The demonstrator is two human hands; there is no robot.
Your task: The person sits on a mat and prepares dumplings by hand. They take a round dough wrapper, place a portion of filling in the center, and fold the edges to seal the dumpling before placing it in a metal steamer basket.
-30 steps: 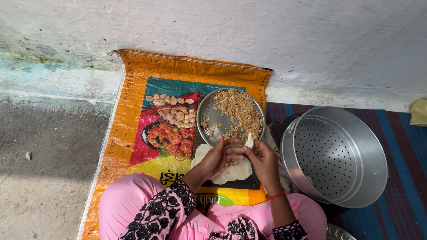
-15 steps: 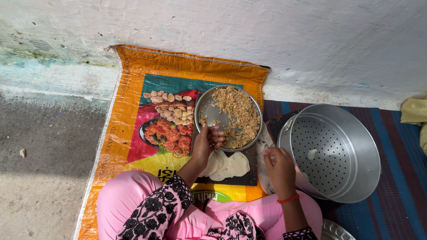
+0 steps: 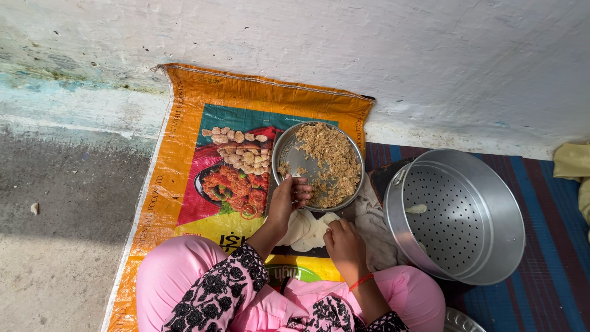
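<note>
A round steel plate (image 3: 294, 161) lies on the orange printed sack, half covered with crumbly brown filling (image 3: 332, 163). My left hand (image 3: 289, 198) rests at the plate's near rim, fingers curled over the edge. Just below the plate lie several flat pale dough rounds (image 3: 307, 230). My right hand (image 3: 344, 243) presses down on their right side, fingers bent on the dough. To the right stands a large perforated metal steamer tray (image 3: 458, 215) tilted toward me, with one small pale dumpling (image 3: 416, 209) inside it.
The orange printed sack (image 3: 184, 160) covers the grey floor by a whitewashed wall (image 3: 369, 43). A striped blue and red mat (image 3: 553, 258) lies under the steamer, a grey cloth (image 3: 372, 224) beside it. My pink-clad knees fill the bottom.
Both hands were together over the dough. The right hand went to the steamer and came back to the dough rounds; a dumpling now lies in the steamer. The left hand moved to the plate's rim.
</note>
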